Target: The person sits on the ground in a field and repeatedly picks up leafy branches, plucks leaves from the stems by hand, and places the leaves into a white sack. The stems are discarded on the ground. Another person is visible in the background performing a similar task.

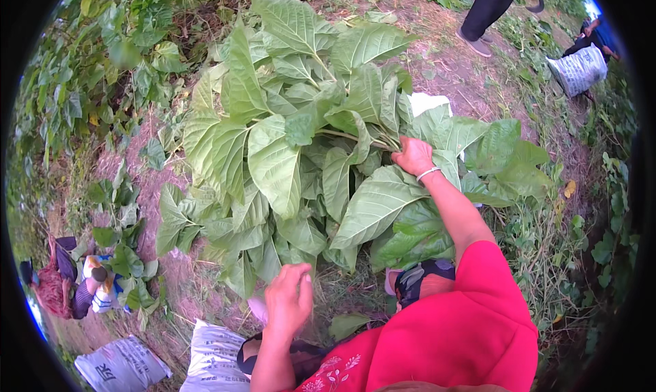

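Observation:
My right hand (413, 156), with a pale bangle at the wrist, grips the gathered stems (376, 142) of a large bundle of leafy branches (274, 159). Broad, veined, pale green leaves fan out to the left of the grip and hide most of the stems. More big leaves (482, 141) lie to the right, beyond that wrist, partly covering a white thing (429, 104) that I cannot make out. My left hand (290, 295) is just below the bundle's lower leaves, loosely bent, its thumb apart from the fingers and nothing in it.
Two white printed sacks, one (215, 356) near my left leg and another (123, 364) farther left, lie on the ground. A person (56, 289) is low at the left beside cut leaves. Another person's leg (484, 18) stands ahead; a third person is by a sack (579, 70) at upper right.

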`<state>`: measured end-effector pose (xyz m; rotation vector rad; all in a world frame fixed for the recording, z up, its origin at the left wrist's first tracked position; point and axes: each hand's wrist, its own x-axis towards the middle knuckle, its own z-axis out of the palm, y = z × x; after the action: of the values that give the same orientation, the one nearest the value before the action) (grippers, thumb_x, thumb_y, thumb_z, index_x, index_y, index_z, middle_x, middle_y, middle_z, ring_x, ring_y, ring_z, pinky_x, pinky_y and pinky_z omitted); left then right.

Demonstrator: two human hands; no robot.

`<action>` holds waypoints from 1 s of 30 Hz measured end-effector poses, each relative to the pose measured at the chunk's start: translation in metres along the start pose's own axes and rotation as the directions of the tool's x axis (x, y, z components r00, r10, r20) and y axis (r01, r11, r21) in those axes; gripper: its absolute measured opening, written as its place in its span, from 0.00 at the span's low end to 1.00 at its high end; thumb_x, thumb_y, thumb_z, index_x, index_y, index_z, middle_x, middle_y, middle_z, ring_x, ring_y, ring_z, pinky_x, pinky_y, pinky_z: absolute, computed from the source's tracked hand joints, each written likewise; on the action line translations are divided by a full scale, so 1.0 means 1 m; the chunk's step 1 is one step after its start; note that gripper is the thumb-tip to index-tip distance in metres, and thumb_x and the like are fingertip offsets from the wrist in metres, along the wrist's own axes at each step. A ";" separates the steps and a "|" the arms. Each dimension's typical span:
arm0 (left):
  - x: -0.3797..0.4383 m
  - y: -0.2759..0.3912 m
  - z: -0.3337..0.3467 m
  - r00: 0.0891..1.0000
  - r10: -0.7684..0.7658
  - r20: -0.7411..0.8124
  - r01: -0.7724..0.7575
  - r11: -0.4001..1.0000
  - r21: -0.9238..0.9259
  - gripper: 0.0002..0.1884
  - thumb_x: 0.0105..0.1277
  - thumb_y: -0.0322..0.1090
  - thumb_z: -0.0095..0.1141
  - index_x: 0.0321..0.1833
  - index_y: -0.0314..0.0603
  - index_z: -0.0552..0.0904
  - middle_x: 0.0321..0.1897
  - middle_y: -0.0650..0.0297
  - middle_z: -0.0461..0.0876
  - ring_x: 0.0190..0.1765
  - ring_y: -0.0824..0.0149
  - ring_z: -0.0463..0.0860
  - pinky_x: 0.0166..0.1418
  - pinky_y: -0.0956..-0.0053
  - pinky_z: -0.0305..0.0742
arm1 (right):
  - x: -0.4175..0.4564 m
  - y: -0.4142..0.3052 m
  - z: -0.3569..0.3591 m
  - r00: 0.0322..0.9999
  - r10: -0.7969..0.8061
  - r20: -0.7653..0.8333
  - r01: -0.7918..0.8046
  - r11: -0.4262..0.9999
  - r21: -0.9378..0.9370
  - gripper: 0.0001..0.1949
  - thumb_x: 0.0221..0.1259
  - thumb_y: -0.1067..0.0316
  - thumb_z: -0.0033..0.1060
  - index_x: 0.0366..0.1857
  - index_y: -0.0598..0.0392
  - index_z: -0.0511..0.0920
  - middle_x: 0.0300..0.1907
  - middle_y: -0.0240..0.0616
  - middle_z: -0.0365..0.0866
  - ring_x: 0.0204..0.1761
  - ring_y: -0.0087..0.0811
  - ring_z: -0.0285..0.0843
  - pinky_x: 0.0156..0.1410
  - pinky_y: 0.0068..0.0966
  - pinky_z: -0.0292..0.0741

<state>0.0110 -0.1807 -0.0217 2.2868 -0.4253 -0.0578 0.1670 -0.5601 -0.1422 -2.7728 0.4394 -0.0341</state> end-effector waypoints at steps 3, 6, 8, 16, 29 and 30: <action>-0.009 0.002 -0.005 0.998 0.043 -0.052 -0.043 0.999 -0.005 0.08 0.62 0.25 0.54 0.44 0.39 0.79 0.35 0.54 0.81 0.37 0.49 0.82 0.40 0.61 0.75 | -0.010 -0.008 -0.058 0.995 0.062 -0.081 -0.060 0.998 0.030 0.16 0.43 0.55 0.63 0.32 0.54 0.80 0.31 0.51 0.83 0.38 0.52 0.82 0.45 0.43 0.75; -0.018 0.005 -0.008 0.993 0.072 -0.092 -0.074 0.997 -0.021 0.08 0.62 0.24 0.54 0.43 0.39 0.79 0.35 0.54 0.81 0.37 0.49 0.82 0.41 0.61 0.76 | -0.023 0.004 -0.114 0.966 0.115 -0.230 -0.114 0.993 0.018 0.18 0.44 0.52 0.65 0.32 0.55 0.80 0.34 0.53 0.83 0.41 0.53 0.82 0.47 0.45 0.75; -0.025 0.011 -0.011 0.990 0.074 -0.122 -0.077 0.997 -0.017 0.07 0.62 0.23 0.53 0.43 0.36 0.79 0.34 0.54 0.81 0.37 0.55 0.83 0.43 0.68 0.76 | -0.035 0.013 -0.150 0.941 0.176 -0.289 -0.170 0.984 0.047 0.20 0.43 0.50 0.67 0.32 0.57 0.80 0.35 0.54 0.83 0.41 0.54 0.81 0.47 0.45 0.74; -0.039 0.011 -0.013 0.985 0.090 -0.148 -0.094 0.995 -0.024 0.06 0.64 0.23 0.53 0.42 0.37 0.80 0.35 0.54 0.82 0.38 0.56 0.84 0.44 0.69 0.77 | -0.068 0.064 -0.216 0.871 0.145 -0.469 -0.139 0.989 0.047 0.22 0.51 0.49 0.61 0.38 0.61 0.79 0.39 0.61 0.82 0.45 0.60 0.79 0.51 0.48 0.74; -0.074 0.021 -0.028 0.953 0.274 -0.128 -0.275 0.961 0.009 0.05 0.60 0.28 0.53 0.38 0.38 0.75 0.32 0.53 0.75 0.34 0.48 0.78 0.39 0.56 0.72 | -0.129 0.061 -0.165 0.950 -0.116 -0.288 0.052 0.974 -0.221 0.23 0.55 0.57 0.61 0.54 0.56 0.77 0.44 0.58 0.81 0.48 0.59 0.78 0.51 0.47 0.73; -0.079 0.026 -0.031 0.950 0.298 -0.090 -0.299 0.954 -0.004 0.04 0.60 0.29 0.52 0.36 0.37 0.74 0.31 0.53 0.75 0.34 0.49 0.78 0.39 0.56 0.72 | -0.126 0.050 -0.162 0.944 -0.170 -0.281 0.090 0.957 -0.277 0.22 0.54 0.58 0.62 0.51 0.58 0.77 0.41 0.57 0.82 0.45 0.59 0.78 0.49 0.47 0.73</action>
<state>-0.0653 -0.1495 0.0109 2.1735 -0.7162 0.1912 0.0201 -0.6184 -0.0018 -3.0648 0.3524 -0.4724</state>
